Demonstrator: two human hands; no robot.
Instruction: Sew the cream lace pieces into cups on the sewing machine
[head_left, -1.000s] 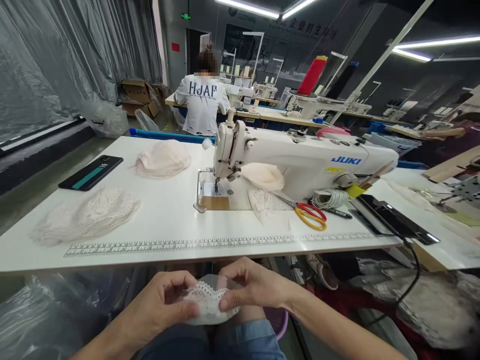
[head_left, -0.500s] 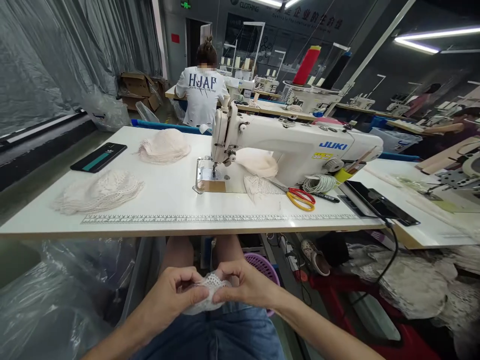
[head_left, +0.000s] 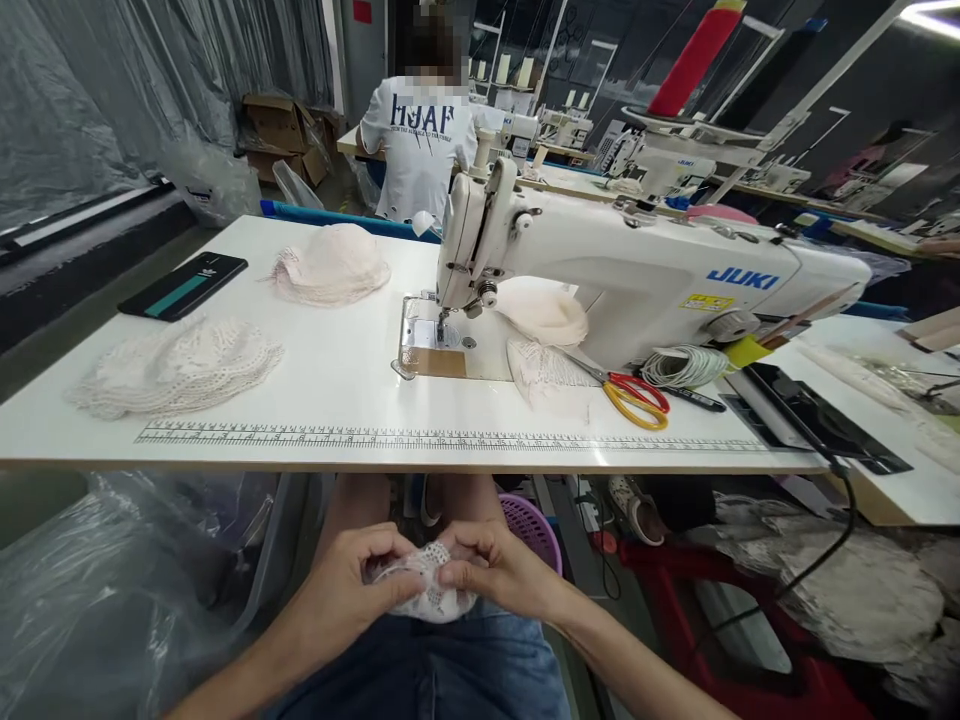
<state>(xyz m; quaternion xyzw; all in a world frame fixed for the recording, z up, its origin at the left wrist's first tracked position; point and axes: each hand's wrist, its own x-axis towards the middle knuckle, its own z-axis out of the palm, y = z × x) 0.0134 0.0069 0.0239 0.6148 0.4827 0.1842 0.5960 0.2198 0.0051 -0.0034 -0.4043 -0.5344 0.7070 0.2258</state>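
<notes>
Over my lap, below the table's front edge, a small piece of white lace fabric (head_left: 433, 598) is stretched between both hands. My left hand (head_left: 375, 572) pinches its left side, thumb on top. On the right side my right hand (head_left: 484, 568) grips it the same way, and the fingers behind the cloth are partly hidden. Beyond the hands stands a white JUKI sewing machine (head_left: 600, 250). At left on the table lie a stack of white lace pieces (head_left: 184, 365) and a pale pink stack of cups (head_left: 334, 262).
Red-and-yellow-handled scissors (head_left: 630, 395), a coil of white cord (head_left: 682, 367) and a black marker lie by the machine. A dark phone-like case (head_left: 184, 285) is at far left. A purple basket (head_left: 532, 530) stands under the table. A person in a white shirt (head_left: 420, 140) sits ahead.
The view has tilted down and come closer to the table. Both hands still hold the lace piece, which has turned slightly and shows more of its face.
</notes>
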